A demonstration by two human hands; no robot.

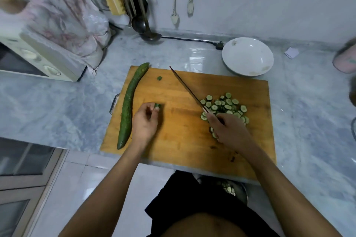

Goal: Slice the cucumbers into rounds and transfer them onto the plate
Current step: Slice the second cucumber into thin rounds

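Whole cucumber [128, 104] (long, curved) lies uncut.

Home kitchen: marble counter [57, 102], toaster oven [38, 59], hanging ladles [146, 25], wooden cutting board [183, 121].

cutting board [192, 136]: warm orange-brown wood with faint lengthwise grain, a few dark specks near its lower right
whole cucumber [128, 106]: deep green, finely speckled skin, left of centre
cucumber rounds [225, 107]: pale green faces ringed in dark green, right of centre
cucumber end piece [157, 105]: dark green
knife [187, 90]: dull reddish-brown blade, or so it looks in this light
plate [247, 56]: white, with small brownish marks near its rim, upper right
countertop [57, 106]: grey-white marbled, glossy
cloth [57, 9]: white with a pink and grey blurred print, upper left
appliance [38, 57]: cream
shorts [183, 198]: black
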